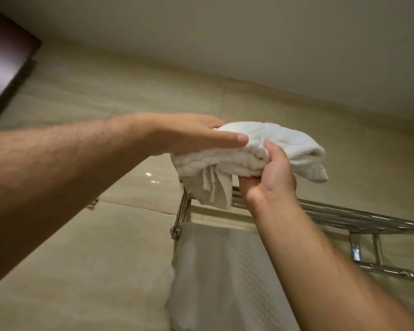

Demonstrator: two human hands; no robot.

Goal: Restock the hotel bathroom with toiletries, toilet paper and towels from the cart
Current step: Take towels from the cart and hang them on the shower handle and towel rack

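Right hand (270, 174) beneath towel (289, 142) (over rack (344, 214))

Here's the towel (268, 149), up over the left end of the rack (349, 216). The left hand (189, 134) lies on top of it and the right hand (270, 173) grips it from below. A second towel (215, 271) hangs under the rack's left half. Wall (105, 247) behind, ceiling (249, 32) above, panel (7, 63) far left.
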